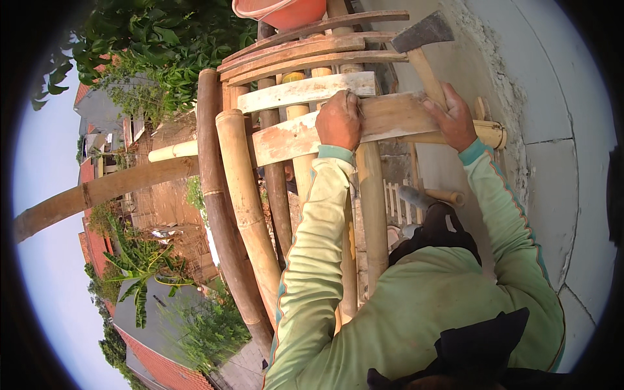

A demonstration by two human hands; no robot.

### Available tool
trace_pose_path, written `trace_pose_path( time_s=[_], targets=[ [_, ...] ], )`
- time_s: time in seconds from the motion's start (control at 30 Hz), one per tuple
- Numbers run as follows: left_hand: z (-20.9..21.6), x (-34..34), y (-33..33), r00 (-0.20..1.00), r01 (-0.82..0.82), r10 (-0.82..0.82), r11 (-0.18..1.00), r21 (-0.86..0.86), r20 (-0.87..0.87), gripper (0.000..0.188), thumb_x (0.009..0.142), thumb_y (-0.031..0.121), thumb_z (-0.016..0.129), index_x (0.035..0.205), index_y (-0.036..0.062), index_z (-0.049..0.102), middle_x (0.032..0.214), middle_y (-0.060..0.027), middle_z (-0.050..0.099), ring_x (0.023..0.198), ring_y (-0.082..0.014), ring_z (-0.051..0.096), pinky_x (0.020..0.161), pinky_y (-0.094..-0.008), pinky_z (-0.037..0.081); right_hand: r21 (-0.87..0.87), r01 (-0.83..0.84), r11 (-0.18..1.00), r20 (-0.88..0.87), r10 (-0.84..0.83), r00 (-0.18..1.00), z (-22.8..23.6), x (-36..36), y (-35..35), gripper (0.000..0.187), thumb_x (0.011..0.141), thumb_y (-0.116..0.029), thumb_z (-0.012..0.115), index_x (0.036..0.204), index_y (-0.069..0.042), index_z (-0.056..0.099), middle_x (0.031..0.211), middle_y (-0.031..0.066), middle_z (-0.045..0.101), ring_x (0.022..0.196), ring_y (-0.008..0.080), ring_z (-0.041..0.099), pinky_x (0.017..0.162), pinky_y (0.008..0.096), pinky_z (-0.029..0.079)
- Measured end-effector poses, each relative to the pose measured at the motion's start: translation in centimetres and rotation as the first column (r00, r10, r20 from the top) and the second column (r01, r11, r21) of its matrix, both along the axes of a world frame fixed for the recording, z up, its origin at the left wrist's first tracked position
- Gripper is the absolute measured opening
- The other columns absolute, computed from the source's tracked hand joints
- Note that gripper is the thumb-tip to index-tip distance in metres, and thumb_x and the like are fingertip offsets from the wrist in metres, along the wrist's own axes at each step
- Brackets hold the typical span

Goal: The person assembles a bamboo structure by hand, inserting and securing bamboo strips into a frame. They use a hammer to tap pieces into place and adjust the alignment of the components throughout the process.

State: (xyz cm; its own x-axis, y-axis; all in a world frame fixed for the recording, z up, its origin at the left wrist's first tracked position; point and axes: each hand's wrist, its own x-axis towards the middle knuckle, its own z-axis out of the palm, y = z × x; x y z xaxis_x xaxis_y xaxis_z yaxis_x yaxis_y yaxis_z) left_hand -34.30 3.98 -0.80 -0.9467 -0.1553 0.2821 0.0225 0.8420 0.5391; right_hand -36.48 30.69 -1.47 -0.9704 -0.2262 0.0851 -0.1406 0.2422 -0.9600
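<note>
My left hand is closed over a worn wooden plank that lies crosswise over upright-running bamboo poles. Whether its fingertips also pinch something small is hidden. At the plank's right end my right hand grips the lower handle of a hatchet. The hatchet's dark head points away from me, and my right thumb is beside the plank's end. Just beyond the held plank lies a shorter, whitish board.
Several long wooden strips and an orange bucket are farther off on the bamboo scaffold. Bamboo poles border a drop on the left, with ground and roofs far below. A grey wall stands close on the right.
</note>
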Motion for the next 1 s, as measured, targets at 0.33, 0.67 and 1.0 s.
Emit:
trace_pose_path(
  time_s=[0.33, 0.67, 1.0],
  targets=[
    [-0.9, 2.4, -1.0, 0.964, 0.197, -0.132, 0.938, 0.285, -0.23, 0.01, 0.101, 0.005, 0.061, 0.098, 0.0015, 0.07, 0.085, -0.0161, 0.066, 0.077, -0.0343, 0.066, 0.072, -0.04, 0.053, -0.023, 0.022, 0.999, -0.091, -0.024, 0.996, -1.0, -0.1, 0.2, 0.044, 0.1, -0.028, 0.071, 0.131, 0.001, 0.06, 0.106, 0.0139, 0.073, 0.096, 0.0173, 0.066, 0.09, 0.0346, 0.053],
    [-1.0, 2.5, -1.2, 0.96, 0.221, -0.145, 0.919, 0.326, -0.241, 0.007, 0.098, 0.002, 0.064, 0.1, 0.0021, 0.07, 0.087, -0.0154, 0.069, 0.078, -0.0343, 0.068, 0.072, -0.0399, 0.055, -0.006, 0.068, 0.998, -0.146, -0.068, 0.987, 1.0, 1.9, -0.3, 0.051, 0.101, -0.022, 0.068, 0.143, 0.003, 0.053, 0.113, 0.0195, 0.072, 0.104, 0.0238, 0.069, 0.094, 0.0347, 0.052],
    [-2.1, 2.4, -1.5, 0.933, 0.257, -0.217, 0.96, 0.111, -0.287, 0.007, 0.096, 0.004, 0.066, 0.102, 0.0037, 0.07, 0.089, -0.0148, 0.069, 0.078, -0.0334, 0.067, 0.07, -0.0406, 0.054, 0.246, -0.045, 0.968, -0.492, 0.165, 0.855, 10.0, 6.8, -1.4, 0.062, 0.1, -0.006, 0.064, 0.158, -0.007, 0.043, 0.143, 0.0222, 0.062, 0.12, 0.0422, 0.066, 0.102, 0.0425, 0.053]
  ],
)
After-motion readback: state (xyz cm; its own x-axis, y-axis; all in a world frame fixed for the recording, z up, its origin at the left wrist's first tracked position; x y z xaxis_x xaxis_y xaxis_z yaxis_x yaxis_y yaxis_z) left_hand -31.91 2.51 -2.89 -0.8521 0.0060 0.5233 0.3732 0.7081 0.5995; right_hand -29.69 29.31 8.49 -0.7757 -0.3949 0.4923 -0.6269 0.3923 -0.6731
